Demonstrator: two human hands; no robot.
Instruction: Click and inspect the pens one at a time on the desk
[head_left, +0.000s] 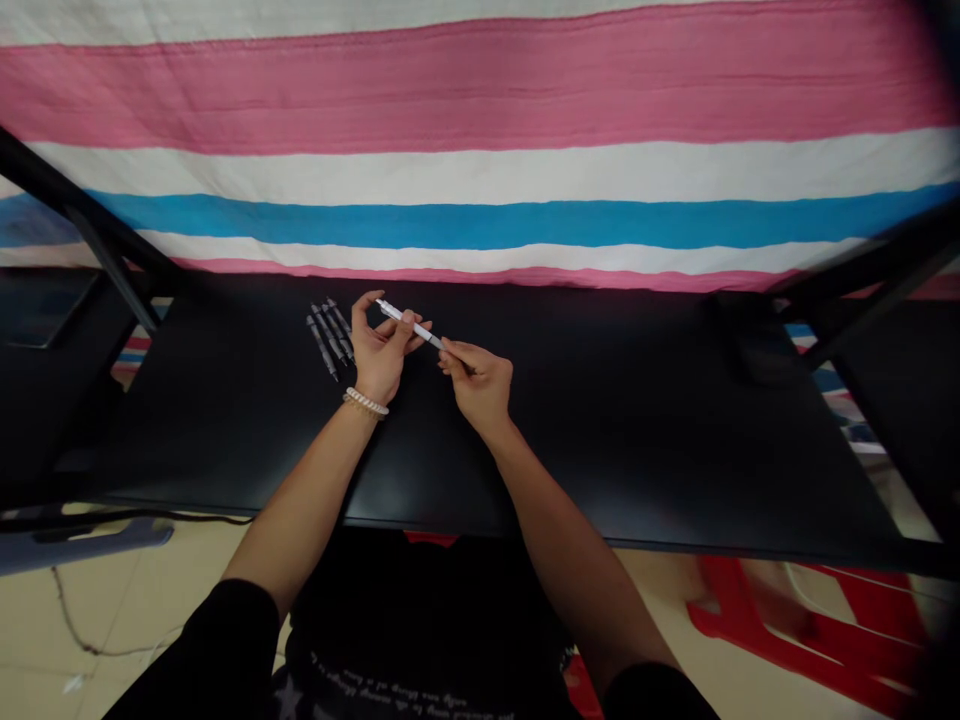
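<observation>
A white pen (411,324) is held aslant above the dark table, its upper end to the left and its darker end to the right. My left hand (381,350) grips the barrel between thumb and fingers, with the index finger curled up at the upper end. At the lower right end, my right hand (480,380) pinches the tip, and the fingers cover part of it. Several grey pens (322,346) lie side by side on the table just left of my left hand, which partly hides them.
A black table (637,420) spans the view. Behind it hangs a striped pink, white and blue sheet (480,100). Dark metal frame bars (112,265) stand at both sides. A red plastic stool (810,620) is on the floor at lower right, and a cable (82,640) at lower left.
</observation>
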